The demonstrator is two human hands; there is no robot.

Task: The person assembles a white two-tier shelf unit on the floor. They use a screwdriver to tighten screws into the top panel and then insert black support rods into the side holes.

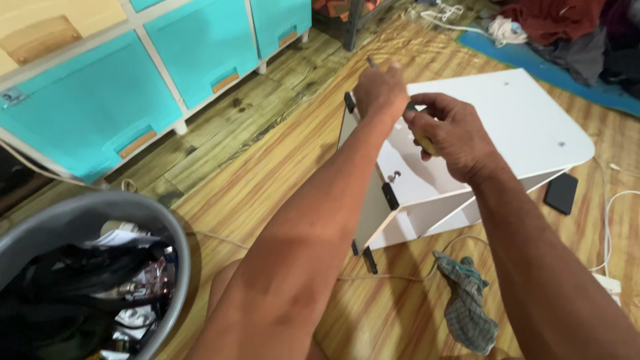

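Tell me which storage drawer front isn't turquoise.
The cream drawer at the top left corner, above the turquoise drawers; its front is pale yellow while every other front is turquoise.

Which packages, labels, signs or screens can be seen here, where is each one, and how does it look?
Phone: flat on the wooden floor, right of the white furniture piece; dark rectangle, screen blank.
Crumpled shiny wrappers: inside the grey bin, lower left; silvery, print too small to tell.
No signs or labels visible.

Screens: you have one dark rectangular phone (561, 193), screen blank, flat on the wood floor (280, 160) just right of the white panel (507, 120). Packages: crumpled shiny wrappers (143, 283) sit inside the grey bin (175, 247) at your lower left. Labels, signs: none visible.
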